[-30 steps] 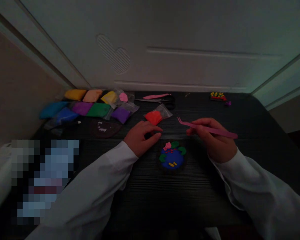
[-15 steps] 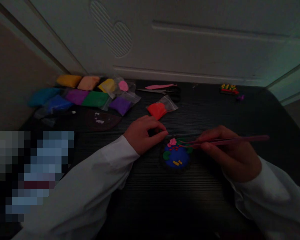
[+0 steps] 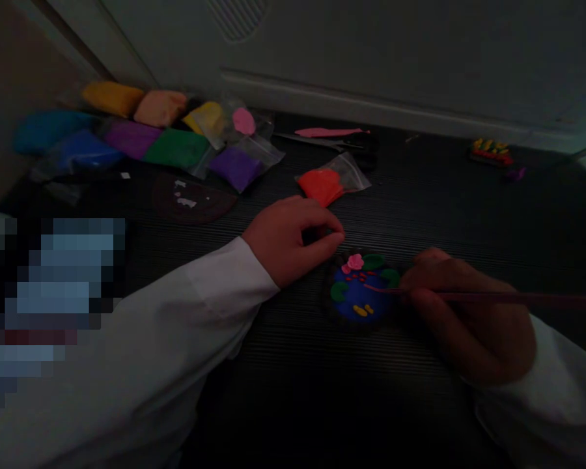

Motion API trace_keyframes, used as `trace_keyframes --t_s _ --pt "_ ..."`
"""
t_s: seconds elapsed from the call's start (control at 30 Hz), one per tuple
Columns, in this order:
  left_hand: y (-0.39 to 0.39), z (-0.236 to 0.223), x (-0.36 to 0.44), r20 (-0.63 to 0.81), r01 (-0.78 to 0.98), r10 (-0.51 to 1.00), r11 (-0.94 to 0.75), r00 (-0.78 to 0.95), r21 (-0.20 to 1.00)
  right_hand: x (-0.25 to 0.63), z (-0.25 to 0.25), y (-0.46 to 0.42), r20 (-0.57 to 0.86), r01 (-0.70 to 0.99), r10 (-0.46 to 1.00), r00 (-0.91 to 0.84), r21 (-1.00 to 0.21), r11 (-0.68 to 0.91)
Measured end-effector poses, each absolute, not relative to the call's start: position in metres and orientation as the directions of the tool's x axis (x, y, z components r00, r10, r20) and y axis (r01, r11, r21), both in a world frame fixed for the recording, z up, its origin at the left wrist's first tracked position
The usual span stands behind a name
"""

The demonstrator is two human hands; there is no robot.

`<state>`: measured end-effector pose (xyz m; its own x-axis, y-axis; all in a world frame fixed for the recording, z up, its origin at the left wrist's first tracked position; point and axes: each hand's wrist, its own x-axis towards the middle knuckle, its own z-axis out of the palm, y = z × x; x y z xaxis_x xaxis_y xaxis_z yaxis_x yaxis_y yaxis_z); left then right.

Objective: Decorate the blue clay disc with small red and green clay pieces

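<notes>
A small clay pond (image 3: 344, 306) lies flat on the dark table, blue inside a dark bumpy rim. On it are a pink clay flower (image 3: 355, 262), green lily pads (image 3: 339, 292), small red bits and yellow fish-like pieces (image 3: 362, 311). My right hand (image 3: 469, 319) grips pink tweezers (image 3: 493, 298) from the right. Their tips look closed together over the blue middle, near the red bits; whether they touch it I cannot tell. My left hand (image 3: 295, 241) rests by the pond's upper left rim, thumb and forefinger pinched. Nothing shows between those fingertips.
Bags of coloured clay (image 3: 176, 148) are bunched at the back left. A red clay bag (image 3: 321, 185), scissors (image 3: 361, 148) and a pink tool (image 3: 329, 132) lie behind my left hand. A dark disc with white scraps (image 3: 195, 202) is left; a small flower piece (image 3: 491, 153) is back right.
The view has tilted downward, so the things on the table appear larger. The tweezer tips, parted before, now look together and have moved from the upper right lily pads towards the blue middle.
</notes>
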<state>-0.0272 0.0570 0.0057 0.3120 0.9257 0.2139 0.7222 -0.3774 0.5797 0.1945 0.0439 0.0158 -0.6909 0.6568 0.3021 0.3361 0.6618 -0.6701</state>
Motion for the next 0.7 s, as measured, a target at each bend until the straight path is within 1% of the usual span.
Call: trace_keyframes --t_s 0.13,0.3,0.53,0.7 --pt "0.0570 0.0049 -0.0269 0.205 0.737 0.929 -0.368 0.307 0.567 0.1937 0.0131 0.0420 0.313 0.316 0.655 -0.688 -0.683 0.659" --pt "0.0571 0.0048 -0.0268 0.181 0.759 0.936 -0.350 0.301 0.549 0.1913 0.0101 0.0406 0.342 0.297 0.691 -0.637 -0.718 0.629" --pt "0.0574 0.0060 -0.0263 0.152 0.774 0.942 -0.333 0.300 0.538 0.1898 0.0092 0.0419 0.356 0.307 0.678 -0.643 -0.691 0.654" --pt "0.0574 0.0055 -0.0259 0.143 0.766 0.948 -0.313 0.283 0.561 0.1893 0.0095 0.0421 0.383 0.311 0.660 -0.646 -0.658 0.686"
